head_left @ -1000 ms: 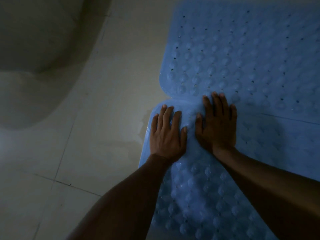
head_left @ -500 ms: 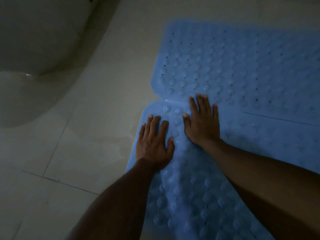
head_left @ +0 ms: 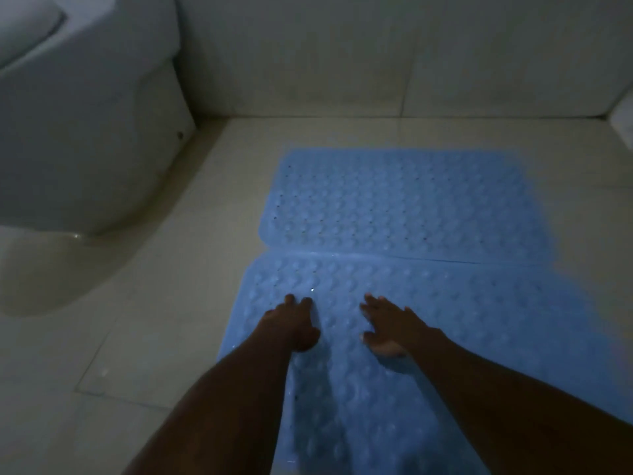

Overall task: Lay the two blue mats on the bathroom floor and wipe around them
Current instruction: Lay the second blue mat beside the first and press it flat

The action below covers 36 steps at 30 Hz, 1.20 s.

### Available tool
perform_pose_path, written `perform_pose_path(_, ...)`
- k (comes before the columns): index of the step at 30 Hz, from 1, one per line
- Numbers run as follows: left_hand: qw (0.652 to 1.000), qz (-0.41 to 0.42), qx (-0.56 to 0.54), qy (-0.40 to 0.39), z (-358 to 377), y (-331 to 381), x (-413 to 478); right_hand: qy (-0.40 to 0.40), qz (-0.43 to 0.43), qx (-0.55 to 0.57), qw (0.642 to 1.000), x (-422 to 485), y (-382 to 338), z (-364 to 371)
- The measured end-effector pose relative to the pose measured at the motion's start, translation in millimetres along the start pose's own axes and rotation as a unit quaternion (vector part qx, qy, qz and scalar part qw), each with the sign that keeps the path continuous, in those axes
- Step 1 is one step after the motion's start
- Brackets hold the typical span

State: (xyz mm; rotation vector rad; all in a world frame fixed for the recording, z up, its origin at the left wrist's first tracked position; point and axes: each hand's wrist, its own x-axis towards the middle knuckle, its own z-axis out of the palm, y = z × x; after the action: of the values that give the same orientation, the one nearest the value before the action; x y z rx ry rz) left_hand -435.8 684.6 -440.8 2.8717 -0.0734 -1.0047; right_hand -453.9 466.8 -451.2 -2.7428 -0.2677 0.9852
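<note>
In a dim bathroom, your two hands rest palm-down on the near mat (head_left: 479, 320), one of two pale blue mats lying flat on the tiled floor (head_left: 154, 320). Your left hand (head_left: 291, 323) sits near the mat's left edge, its fingers (head_left: 306, 302) straight and pointing ahead. Your right hand (head_left: 390, 329) lies just beside it, fingers (head_left: 371, 308) spread and flat. Neither hand grips anything.

Both mats are covered in rows of rounded bumps and dotted with small dark holes, and both have rounded corners. The far mat (head_left: 404, 204) lies crosswise ahead of you, short of the wall (head_left: 342, 63). Its near long edge meets the far edge of the near mat along a seam running across the frame. The edges touch on the left. Further right a thin dark line shows between them, and it is too dark to tell whether that is a gap or an overlap. The near mat runs back beneath your forearms to the bottom of the frame.

A pale toilet (head_left: 85, 132) stands on the left, with bare tile between its base and the mats.
</note>
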Motion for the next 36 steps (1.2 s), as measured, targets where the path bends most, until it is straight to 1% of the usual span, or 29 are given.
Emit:
perform_pose_path(3,0.999,0.026,0.026,-0.037,-21.9,29.0,-5.2,-0.024,0.039,0.01,0.999,-25.4,32.5,-22.4)
perform_pose_path(6,0.997,0.052,0.062,-0.004,-70.0,58.8,-13.5,-0.024,0.079,-0.018,0.996,-45.7,53.7,-61.6)
perform_pose_path(8,0.994,0.07,0.068,0.042,-113.4,80.8,-21.4,0.008,0.088,-0.016,0.996,-61.4,62.5,-99.6)
perform_pose_path(11,0.986,0.094,0.072,0.115,-183.6,115.1,-41.7,0.079,0.085,0.005,0.993,-87.6,72.0,-166.8)
perform_pose_path(14,0.972,0.123,0.08,0.183,-244.5,145.7,-64.4,0.168,0.066,0.022,0.983,-113.9,75.0,-232.1)
perform_pose_path(19,0.955,0.14,0.105,0.238,-315.4,186.2,-90.4,0.288,0.032,0.023,0.957,-152.1,78.9,-313.1)
perform_pose_path(22,0.949,0.14,0.127,0.253,-345.9,204.3,-103.3,0.318,0.03,0.005,0.948,-164.6,85.3,-350.1)
perform_pose_path(25,0.949,0.134,0.134,0.253,-381.2,218.2,-123.0,0.315,0.04,0.001,0.948,-190.8,86.1,-395.9)
perform_pose_path(27,0.954,0.129,0.129,0.236,-417.4,226.9,-146.2,0.301,0.046,0.007,0.952,-220.9,80.8,-440.1)
perform_pose_path(30,0.96,0.125,0.122,0.219,-500.1,239.7,-199.0,0.292,0.055,0.009,0.955,-277.0,64.2,-530.2)
perform_pose_path(36,0.959,0.109,0.112,0.237,-729.7,267.0,-352.8,0.318,0.046,0.003,0.947,-427.2,-6.7,-752.5)
